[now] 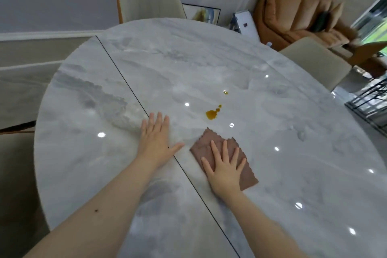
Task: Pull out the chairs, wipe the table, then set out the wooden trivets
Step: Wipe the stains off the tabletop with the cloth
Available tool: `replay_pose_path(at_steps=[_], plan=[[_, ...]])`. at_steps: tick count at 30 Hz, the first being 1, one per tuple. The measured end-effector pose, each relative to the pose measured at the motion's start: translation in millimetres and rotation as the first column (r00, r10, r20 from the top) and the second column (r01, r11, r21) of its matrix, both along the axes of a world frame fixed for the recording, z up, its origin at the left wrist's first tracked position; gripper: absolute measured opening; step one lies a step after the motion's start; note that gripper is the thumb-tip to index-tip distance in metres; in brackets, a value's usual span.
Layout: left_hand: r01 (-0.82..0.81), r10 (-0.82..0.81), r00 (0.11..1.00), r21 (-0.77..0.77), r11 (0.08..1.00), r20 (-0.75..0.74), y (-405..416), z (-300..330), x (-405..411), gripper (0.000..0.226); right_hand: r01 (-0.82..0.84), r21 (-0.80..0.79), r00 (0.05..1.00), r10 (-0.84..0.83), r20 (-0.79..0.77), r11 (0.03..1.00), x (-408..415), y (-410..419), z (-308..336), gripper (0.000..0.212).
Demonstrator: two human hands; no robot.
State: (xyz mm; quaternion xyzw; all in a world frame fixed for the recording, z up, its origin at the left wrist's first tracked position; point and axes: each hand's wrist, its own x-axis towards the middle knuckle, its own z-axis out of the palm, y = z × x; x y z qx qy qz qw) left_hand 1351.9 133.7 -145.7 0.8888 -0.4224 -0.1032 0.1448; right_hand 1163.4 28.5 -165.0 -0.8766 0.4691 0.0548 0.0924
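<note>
Lying flat on the marble table (272,94), just right of its dark seam (125,81): brown cleaning cloth (211,142), soft, thin, light; likely slides readily on the glossy top, best driven by a flat palm. Amber spill (211,114) just beyond it. Right hand (225,170) presses it, fingers spread. Left hand (156,142) rests flat across the seam, fingers apart, holding nothing.

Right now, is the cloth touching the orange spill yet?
Apart. The head view shows bare marble between the far corner of the brown cloth and the orange spill. The right hand presses flat on the cloth.
</note>
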Motion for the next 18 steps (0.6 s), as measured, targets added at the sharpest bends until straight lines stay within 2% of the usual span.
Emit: replay_pose_path(at_steps=[4, 7, 12, 18], plan=[[0.011, -0.002, 0.998, 0.146, 0.989, -0.061, -36.7, -0.3, 15.8, 0.134, 0.129, -0.003, 0.992, -0.129, 0.006, 0.992, 15.4, -35.9, -1.7, 0.069], [0.010, 0.020, 0.992, 0.236, 0.972, -0.126, -58.5, -5.3, 29.6, 0.153, 0.168, 0.000, 0.986, -0.168, 0.010, 0.986, 36.2, -82.8, -4.5, 0.071], [0.032, 0.011, 0.989, 0.284, 0.958, -0.148, -67.9, -9.3, 36.8, 0.160, 0.158, 0.028, 0.987, -0.158, 0.006, 0.987, 85.1, -151.6, -2.3, 0.069], [0.034, 0.010, 0.989, 0.290, 0.956, -0.150, -67.2, -6.1, 34.5, 0.160, -0.084, 0.030, 0.994, 0.082, 0.073, 0.996, 122.0, -134.9, -0.9, 0.060]])
